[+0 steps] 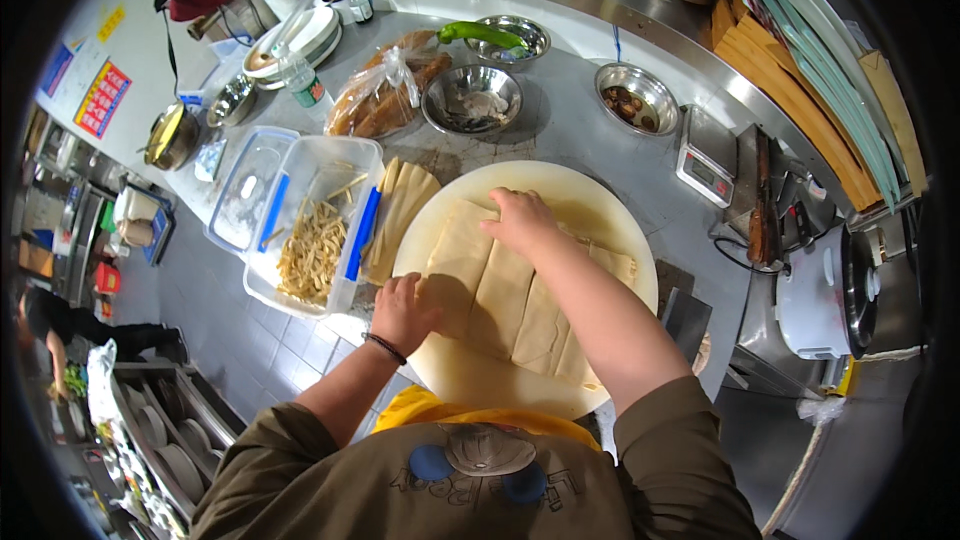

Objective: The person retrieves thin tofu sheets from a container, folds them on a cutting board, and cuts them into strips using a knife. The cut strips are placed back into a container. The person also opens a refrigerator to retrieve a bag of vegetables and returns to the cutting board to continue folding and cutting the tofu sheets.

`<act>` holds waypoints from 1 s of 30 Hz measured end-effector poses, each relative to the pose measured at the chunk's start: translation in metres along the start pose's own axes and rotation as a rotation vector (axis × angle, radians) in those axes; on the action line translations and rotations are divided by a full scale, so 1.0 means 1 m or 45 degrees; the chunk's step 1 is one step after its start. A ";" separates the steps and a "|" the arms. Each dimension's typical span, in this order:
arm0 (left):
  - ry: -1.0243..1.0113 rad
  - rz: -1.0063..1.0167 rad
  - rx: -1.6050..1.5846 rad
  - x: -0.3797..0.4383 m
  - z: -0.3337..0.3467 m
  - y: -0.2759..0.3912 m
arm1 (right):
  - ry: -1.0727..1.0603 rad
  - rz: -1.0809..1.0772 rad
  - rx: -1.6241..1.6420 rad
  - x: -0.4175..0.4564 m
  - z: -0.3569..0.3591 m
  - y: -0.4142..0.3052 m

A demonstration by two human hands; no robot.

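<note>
A round cutting board (487, 386) lies before me, bearing pale flat sheets (499, 300) cut into long strips, perhaps bean curd or dough. My left hand (405, 315) rests at the board's left edge by the leftmost strip; whether it grips the sheet is unclear. My right hand (521, 221) is over the far end of the strips, fingers bent, its fingertips at the sheet; its hold is hard to make out. Left of the board lies a folded stack of similar sheets (401, 202), beside a clear plastic container (315, 157) of thin cut strips (311, 255).
Behind the board stand steel bowls (472, 101), a bag of brown food (382, 90) and a long green pepper (480, 34). A digital scale (705, 157) stands at the right, with a cleaver (686, 322) beside the board. A person (82, 322) is at far left.
</note>
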State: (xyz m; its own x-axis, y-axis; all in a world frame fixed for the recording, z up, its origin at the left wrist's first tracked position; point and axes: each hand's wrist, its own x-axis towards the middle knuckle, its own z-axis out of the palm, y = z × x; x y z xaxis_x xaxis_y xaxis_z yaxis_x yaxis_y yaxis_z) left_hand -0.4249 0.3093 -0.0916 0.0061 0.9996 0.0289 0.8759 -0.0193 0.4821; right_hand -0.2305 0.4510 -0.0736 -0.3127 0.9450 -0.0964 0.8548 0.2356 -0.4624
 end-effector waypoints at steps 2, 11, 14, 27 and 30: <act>-0.088 -0.132 -0.018 0.004 -0.003 0.000 | -0.067 0.111 -0.109 0.015 0.006 -0.015; -0.368 -0.251 -0.069 0.017 -0.004 -0.002 | -0.375 0.109 -0.266 0.025 -0.013 -0.032; -0.351 -0.238 -0.084 0.017 -0.005 -0.001 | -0.423 0.064 -0.075 0.024 -0.010 -0.033; -0.175 0.097 -0.260 0.010 -0.015 -0.013 | -0.128 -0.735 0.352 -0.090 -0.045 -0.079; -0.102 0.447 -0.315 0.005 -0.011 -0.029 | -0.135 -0.755 0.511 -0.113 -0.054 -0.082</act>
State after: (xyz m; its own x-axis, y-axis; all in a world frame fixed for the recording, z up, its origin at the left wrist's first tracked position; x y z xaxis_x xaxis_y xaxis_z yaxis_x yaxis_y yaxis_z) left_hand -0.4550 0.3151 -0.0960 0.3292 0.9297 0.1650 0.6722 -0.3535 0.6505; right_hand -0.2432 0.3366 0.0230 -0.7327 0.6519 0.1954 0.3170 0.5809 -0.7497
